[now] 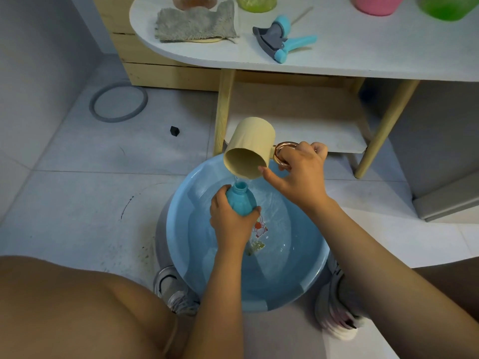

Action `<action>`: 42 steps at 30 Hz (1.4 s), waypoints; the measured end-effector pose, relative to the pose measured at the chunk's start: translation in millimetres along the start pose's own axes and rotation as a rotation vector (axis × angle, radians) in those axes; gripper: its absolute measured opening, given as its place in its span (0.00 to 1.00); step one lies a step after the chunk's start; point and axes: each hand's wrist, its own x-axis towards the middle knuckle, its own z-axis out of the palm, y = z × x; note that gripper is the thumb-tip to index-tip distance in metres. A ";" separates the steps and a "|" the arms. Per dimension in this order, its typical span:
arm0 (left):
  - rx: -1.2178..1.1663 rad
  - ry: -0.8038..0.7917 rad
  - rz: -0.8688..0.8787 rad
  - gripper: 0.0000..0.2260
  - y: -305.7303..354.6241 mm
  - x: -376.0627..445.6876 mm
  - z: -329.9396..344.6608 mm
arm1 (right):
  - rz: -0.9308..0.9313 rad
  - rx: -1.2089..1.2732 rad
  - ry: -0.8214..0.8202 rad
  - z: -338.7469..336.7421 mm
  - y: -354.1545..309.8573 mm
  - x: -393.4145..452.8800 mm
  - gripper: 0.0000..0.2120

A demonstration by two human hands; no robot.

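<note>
A blue basin [293,275] sits on the floor between my feet, at six o'clock. Over its twelve o'clock rim my right hand [302,172] grips the handle of a tipped beige cup [250,147], pouring a thin stream into the small blue bottle [239,199] my left hand [229,224] wraps around. Filling seems underway. The opaque bottle hides its level, and my fingers cover its lower half.

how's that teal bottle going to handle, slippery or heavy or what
Probably slippery: water from the tilted beige cup runs onto the smooth neck of the teal bottle. It is likely gaining weight as it fills. The left hand wraps its body, so it seems narrow and easy to hold.
</note>
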 end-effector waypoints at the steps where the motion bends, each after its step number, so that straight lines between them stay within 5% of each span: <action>1: -0.003 0.003 0.001 0.35 -0.2 0.1 0.1 | -0.013 -0.009 0.009 -0.4 -0.1 0.1 0.23; 17: -0.011 0.012 -0.034 0.36 -2.9 1.4 1.6 | -0.154 -0.006 0.108 -0.9 4.3 3.4 0.21; 25: -0.004 0.004 -0.047 0.42 -1.5 0.9 0.9 | -0.082 0.044 0.078 -0.8 4.0 4.5 0.22; 29: -0.018 0.024 -0.079 0.44 -0.2 0.7 1.3 | 0.129 0.093 -0.080 2.7 7.9 1.4 0.24; 34: -0.016 0.079 -0.056 0.35 -3.9 -1.5 -0.8 | 0.504 -0.033 -0.463 17.4 22.7 -7.0 0.25; 38: -0.080 0.025 -0.098 0.32 -10.3 -2.8 -4.2 | 0.388 -0.349 -0.661 32.3 29.5 -29.7 0.23; 42: -0.077 0.053 -0.117 0.31 -21.6 -2.3 -8.3 | 0.208 -0.510 -0.658 54.1 34.6 -59.9 0.29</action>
